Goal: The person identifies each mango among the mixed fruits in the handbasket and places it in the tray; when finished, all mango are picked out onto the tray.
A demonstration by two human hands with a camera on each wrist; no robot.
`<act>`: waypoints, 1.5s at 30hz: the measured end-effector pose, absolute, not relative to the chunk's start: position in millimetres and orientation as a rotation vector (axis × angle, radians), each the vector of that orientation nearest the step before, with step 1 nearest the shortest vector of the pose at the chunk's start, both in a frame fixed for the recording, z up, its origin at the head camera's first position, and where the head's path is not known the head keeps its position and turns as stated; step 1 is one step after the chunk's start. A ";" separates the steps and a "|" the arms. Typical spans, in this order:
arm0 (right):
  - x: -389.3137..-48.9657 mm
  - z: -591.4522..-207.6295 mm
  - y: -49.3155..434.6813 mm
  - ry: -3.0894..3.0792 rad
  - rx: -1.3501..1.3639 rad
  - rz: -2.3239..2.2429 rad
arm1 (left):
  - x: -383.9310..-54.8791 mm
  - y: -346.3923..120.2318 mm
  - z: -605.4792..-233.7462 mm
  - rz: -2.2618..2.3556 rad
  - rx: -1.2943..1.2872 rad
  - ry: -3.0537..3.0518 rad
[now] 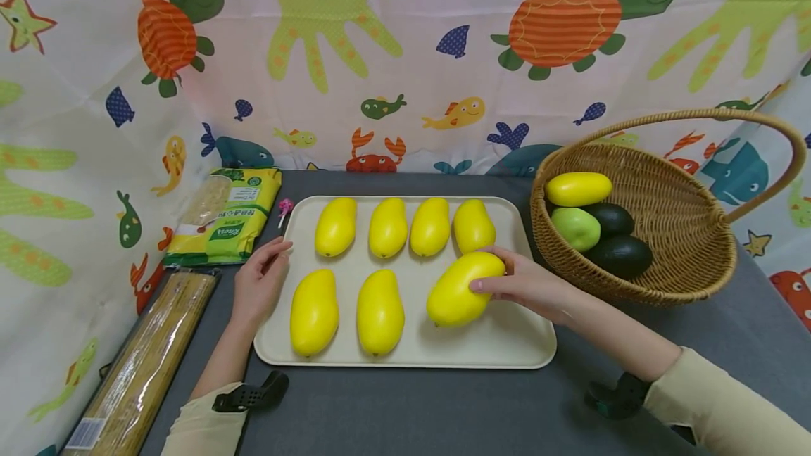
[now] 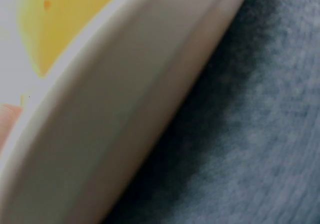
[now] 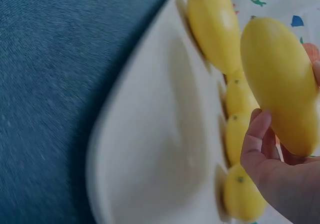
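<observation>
My right hand [image 1: 522, 283] grips a yellow mango [image 1: 461, 290] and holds it tilted over the right part of a cream tray [image 1: 412, 359]. In the right wrist view, the held mango [image 3: 280, 83] sits between thumb and fingers, apart from the tray below. On the tray lie two nearer mangoes [image 1: 315, 315] at the left, and a back row of several mangoes [image 1: 388, 229]. My left hand [image 1: 260, 280] rests at the tray's left rim with relaxed fingers. The left wrist view shows the tray's side wall [image 2: 115, 93] close up, with one fingertip [image 2: 7, 121] at its rim.
Right of the tray, a wicker basket [image 1: 687, 231] holds a yellow fruit [image 1: 578, 189], a green fruit [image 1: 575, 228] and two dark avocados [image 1: 617, 257]. On the left lie a yellow-green Knorr packet [image 1: 224, 217], a long pack of noodles [image 1: 146, 350] and a pink lollipop [image 1: 286, 207].
</observation>
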State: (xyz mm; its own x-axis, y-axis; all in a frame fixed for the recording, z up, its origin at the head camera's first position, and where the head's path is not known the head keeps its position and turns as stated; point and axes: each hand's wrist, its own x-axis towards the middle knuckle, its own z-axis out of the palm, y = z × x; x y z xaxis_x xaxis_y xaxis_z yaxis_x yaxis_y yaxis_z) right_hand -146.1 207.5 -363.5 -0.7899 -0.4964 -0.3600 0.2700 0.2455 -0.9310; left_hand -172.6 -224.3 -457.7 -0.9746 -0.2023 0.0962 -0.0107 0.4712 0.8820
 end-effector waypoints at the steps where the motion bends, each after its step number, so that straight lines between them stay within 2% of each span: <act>1: -146.3 -367.7 206.3 1.902 -0.207 -1.604 | -172.5 -224.5 -457.6 -1.515 0.184 -2.529; 10: -144.8 -388.8 191.6 1.955 -0.127 -1.566 | -171.7 -224.2 -457.0 -1.515 0.188 -2.532; 20: -144.4 -400.3 181.1 2.077 -0.165 -1.503 | -171.3 -224.1 -455.3 -1.518 0.189 -2.535; 45: -146.6 -409.2 170.2 2.134 -0.189 -1.512 | -171.5 -224.7 -457.1 -1.520 0.184 -2.523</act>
State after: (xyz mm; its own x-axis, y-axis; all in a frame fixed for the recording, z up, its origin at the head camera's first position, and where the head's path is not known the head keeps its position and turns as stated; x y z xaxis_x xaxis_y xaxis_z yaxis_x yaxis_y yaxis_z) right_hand -146.6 170.2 -409.2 -0.8585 -0.3957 -0.3262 0.1767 0.3689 -0.9125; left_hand -171.5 -224.7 -457.1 -0.9742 -0.2031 0.0982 -0.0082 0.4669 0.8843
